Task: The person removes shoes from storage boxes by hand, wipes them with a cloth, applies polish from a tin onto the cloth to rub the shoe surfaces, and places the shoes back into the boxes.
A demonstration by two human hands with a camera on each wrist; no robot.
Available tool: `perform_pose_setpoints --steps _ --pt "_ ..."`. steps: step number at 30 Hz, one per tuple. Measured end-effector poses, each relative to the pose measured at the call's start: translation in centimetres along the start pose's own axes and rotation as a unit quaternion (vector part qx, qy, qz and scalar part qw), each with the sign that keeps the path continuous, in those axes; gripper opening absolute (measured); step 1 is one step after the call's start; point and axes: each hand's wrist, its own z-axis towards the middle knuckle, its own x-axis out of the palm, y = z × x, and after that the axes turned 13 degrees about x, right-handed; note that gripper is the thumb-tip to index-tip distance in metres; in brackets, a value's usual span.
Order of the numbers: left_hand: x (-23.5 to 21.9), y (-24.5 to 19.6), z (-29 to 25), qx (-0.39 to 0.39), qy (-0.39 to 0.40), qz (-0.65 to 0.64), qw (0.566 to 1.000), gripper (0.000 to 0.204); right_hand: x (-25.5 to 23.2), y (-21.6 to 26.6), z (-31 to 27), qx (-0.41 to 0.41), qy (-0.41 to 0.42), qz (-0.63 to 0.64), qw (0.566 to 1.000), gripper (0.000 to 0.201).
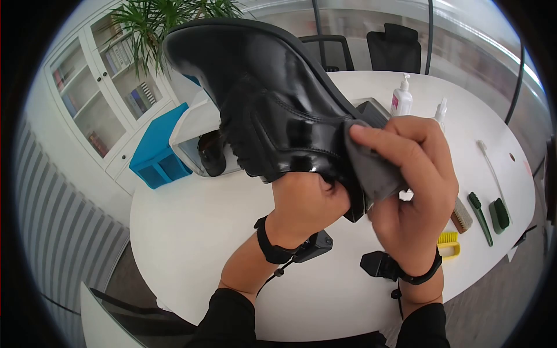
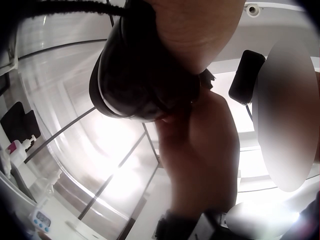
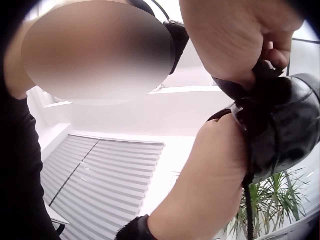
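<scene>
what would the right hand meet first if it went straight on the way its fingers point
Most likely the black shoe; the grey cloth that the right hand holds lies between, seemingly against the shoe, though exact contact is hard to judge.

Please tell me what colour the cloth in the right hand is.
The cloth is grey, clearest in the head view.

Left hand (image 1: pixel 310 200) — fingers are hidden inside the shoe (image 1: pixel 270 110).

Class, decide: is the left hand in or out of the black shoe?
In: the left hand enters the black shoe, its fingertips hidden.
</scene>
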Motion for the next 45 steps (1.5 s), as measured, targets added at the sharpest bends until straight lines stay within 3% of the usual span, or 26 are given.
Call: perform_pose_setpoints --steps 3,5,7,8,13,15,21,23,27,29,31,34,36,40,43,44,45 --pt "-0.5 -0.1 0.1 0.017 -0.016 -0.027 0.999 0.032 0.1 0.9 -0.2 0.019 -0.004 -0.007 1.000 0.050" --pt "0.2 0.0 0.2 -0.002 -0.030 -0.041 0.999 0.032 0.2 1.4 -0.5 -0.012 0.038 0.022 0.999 0.050" --pt "0.8 0.3 0.8 0.049 -0.109 -0.041 0.992 0.033 0.1 1.1 -0.6 -0.013 0.035 0.019 0.999 0.050" --pt "-0.9 -0.4 0.5 0.033 0.012 0.023 0.999 0.033 -0.1 0.9 -0.4 0.004 0.024 0.007 1.000 0.049" --pt "0.0 -0.1 0.3 0.024 -0.020 0.036 0.999 0.033 0.0 0.8 -0.3 0.004 0.004 -0.021 1.000 0.048" --pt "-0.2 -0.3 0.5 -0.050 -0.014 -0.071 0.996 0.034 -0.2 1.3 -0.3 0.006 0.028 -0.008 1.000 0.048" --pt "0.1 -0.4 0.6 0.005 -0.005 0.048 0.999 0.025 -0.2 1.0 -0.3 0.030 0.014 -0.011 0.999 0.046" --pt "1.1 0.0 0.6 0.002 -0.155 -0.052 0.987 0.027 -0.3 1.8 -0.5 0.006 0.042 -0.003 0.999 0.048" --pt "0.0 -0.3 0.8 -0.021 -0.114 -0.061 0.991 0.028 -0.2 1.2 -0.4 0.008 0.032 0.005 0.999 0.048" --pt "-0.2 -0.1 0.6 0.010 -0.067 0.041 0.997 0.027 -0.3 1.1 -0.3 0.023 0.024 -0.004 0.999 0.047" --pt "0.2 0.1 0.6 -0.009 -0.081 0.010 0.997 0.025 -0.2 1.1 -0.3 0.007 0.013 -0.029 0.999 0.047" --pt "0.0 -0.1 1.1 0.042 -0.133 -0.037 0.990 0.023 -0.1 1.8 -0.6 0.000 0.034 -0.004 0.999 0.045" --pt "-1.0 -0.3 0.9 0.019 -0.021 -0.033 0.999 0.035 0.1 1.7 -0.7 -0.010 0.042 0.016 0.999 0.045" --pt "-0.2 -0.3 0.7 -0.015 -0.020 0.030 0.999 0.033 0.1 1.1 -0.4 0.022 0.009 -0.003 1.000 0.041" --pt "0.1 -0.2 1.3 0.019 -0.119 -0.030 0.992 0.007 0.4 2.3 -1.1 0.025 0.016 -0.011 1.000 0.041" --pt "-0.7 -0.9 1.2 -0.001 -0.073 -0.024 0.997 0.009 0.6 2.4 -1.3 0.016 0.018 -0.003 1.000 0.040" --pt "-0.8 -0.9 1.1 -0.007 -0.078 -0.017 0.997 0.009 0.6 2.2 -1.1 0.013 0.027 0.002 1.000 0.040"
